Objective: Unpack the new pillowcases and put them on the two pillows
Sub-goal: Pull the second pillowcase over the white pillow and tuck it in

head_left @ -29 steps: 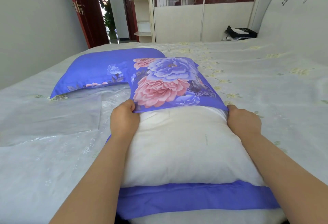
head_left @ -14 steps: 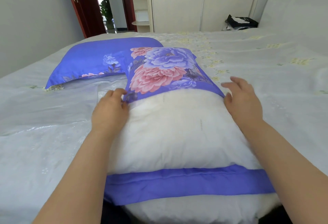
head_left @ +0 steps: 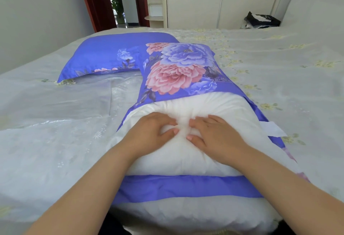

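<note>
- Head view looks down the bed [head_left: 279, 85], where a white pillow [head_left: 186, 160] lies lengthwise in front of the person.
- Its far end sits inside a purple floral pillowcase [head_left: 178, 70]; the near part is bare, crossed by a purple band [head_left: 186, 188] of the same fabric.
- Both hands meet on top of the bare middle: the left hand [head_left: 152, 132] and the right hand [head_left: 216, 136] press down side by side, thumbs nearly touching.
- Fingers look loosely bent into the stuffing, which puckers between them; whether they pinch the cloth or only push on it I cannot quite tell.
- A second pillow [head_left: 111, 54], already fully covered in purple, lies beyond on the left, touching the first.
- A black bag [head_left: 262, 19] rests at the bed's far right edge.
</note>
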Available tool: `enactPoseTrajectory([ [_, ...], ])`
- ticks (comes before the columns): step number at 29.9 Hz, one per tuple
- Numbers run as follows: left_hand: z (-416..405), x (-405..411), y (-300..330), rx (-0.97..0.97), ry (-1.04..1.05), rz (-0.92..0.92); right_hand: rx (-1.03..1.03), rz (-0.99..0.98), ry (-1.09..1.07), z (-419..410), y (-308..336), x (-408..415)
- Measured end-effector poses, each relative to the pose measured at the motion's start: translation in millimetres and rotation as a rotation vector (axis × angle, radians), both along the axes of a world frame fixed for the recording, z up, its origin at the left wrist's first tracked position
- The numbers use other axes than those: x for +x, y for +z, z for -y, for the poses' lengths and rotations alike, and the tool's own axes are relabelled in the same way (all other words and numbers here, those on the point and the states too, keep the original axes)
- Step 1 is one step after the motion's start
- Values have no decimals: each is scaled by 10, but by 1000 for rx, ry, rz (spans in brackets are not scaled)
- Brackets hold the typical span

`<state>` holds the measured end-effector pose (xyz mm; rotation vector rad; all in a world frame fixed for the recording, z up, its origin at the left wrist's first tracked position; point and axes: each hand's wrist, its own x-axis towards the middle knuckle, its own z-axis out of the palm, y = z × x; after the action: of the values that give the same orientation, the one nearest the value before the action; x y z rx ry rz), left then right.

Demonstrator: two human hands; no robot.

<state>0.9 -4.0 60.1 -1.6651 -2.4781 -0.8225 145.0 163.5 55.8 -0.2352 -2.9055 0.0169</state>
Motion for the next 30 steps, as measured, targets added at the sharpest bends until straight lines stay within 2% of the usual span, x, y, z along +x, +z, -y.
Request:
enactPoseTrajectory([
  [3,230,-28,-4,2,-27,69,163,-95,-35,185,-147,41],
  [6,425,34,-23,-206,-100,167,225,-262,-28,421,-197,78],
  [8,500,90,-95,-322,-141,79,173,-324,42,665,-286,126],
  [10,559,104,-174,-403,-117,-55,133,-227,91,876,-396,149],
  [13,666,97,-204,-525,-33,-219,206,-84,79,951,-483,71],
  [20,572,41,-11,-253,85,-243,176,71,-41,956,-337,-183],
  [25,371,-17,140,-186,168,-148,98,15,-110,907,-211,-266],
  [30,290,-89,264,-241,134,40,42,12,-104,727,-138,-270],
])
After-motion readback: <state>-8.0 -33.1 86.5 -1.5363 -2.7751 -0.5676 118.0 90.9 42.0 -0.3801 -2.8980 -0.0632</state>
